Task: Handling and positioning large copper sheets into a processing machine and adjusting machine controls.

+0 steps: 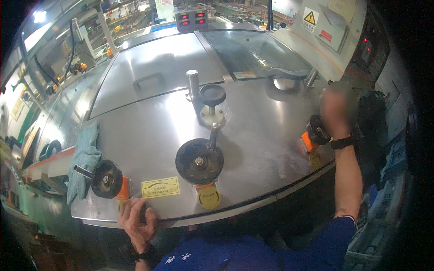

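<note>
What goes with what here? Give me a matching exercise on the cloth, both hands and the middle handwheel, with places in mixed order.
Things:
1. teal cloth
2. left hand
3. right hand
4. middle handwheel

Places:
A. at the small black wheel on the right edge
B. resting on the near rim of the steel cover
C. draped over the left edge
D. above the round yellow sticker

Pairs: 1-C, 2-B, 3-A, 4-D

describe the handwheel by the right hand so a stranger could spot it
Start at the big steel machine cover and follow its near edge to the far right corner. There a small black handwheel touches the right hand; unlike the larger middle handwheel, it overhangs the edge.
</note>
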`<state>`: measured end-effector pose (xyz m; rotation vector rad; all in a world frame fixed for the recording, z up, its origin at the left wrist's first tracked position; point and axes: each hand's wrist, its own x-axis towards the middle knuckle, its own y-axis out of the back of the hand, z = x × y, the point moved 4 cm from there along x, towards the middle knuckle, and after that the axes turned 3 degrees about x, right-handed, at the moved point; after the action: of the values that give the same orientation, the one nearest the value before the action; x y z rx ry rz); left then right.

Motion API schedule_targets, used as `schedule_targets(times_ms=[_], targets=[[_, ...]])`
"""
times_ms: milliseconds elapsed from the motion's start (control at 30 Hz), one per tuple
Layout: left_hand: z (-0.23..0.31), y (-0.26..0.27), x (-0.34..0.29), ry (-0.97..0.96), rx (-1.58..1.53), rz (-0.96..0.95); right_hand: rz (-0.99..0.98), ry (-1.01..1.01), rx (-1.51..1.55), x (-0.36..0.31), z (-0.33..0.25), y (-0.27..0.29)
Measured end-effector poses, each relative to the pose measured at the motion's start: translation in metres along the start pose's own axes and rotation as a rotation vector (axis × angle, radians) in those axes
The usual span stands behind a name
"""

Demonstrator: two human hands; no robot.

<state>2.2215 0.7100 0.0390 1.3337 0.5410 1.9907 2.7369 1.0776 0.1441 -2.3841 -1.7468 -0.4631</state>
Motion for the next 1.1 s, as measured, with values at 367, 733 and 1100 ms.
schedule_targets(times_ms=[367,733,1100], targets=[[0.000,-0.004,-0.004,-0.012,0.042,0.020,-0.213,-0.036,0.056,-0.031,-0.017,-0.039],[0.002,-0.008,-0.003,-0.041,0.051,0.066,0.323,0.441,-1.191,0.071,0.022,0.145],[0.004,-0.010,-0.004,0.065,0.065,0.081,0.063,-0.085,-0.221,0.132,0.065,0.141]])
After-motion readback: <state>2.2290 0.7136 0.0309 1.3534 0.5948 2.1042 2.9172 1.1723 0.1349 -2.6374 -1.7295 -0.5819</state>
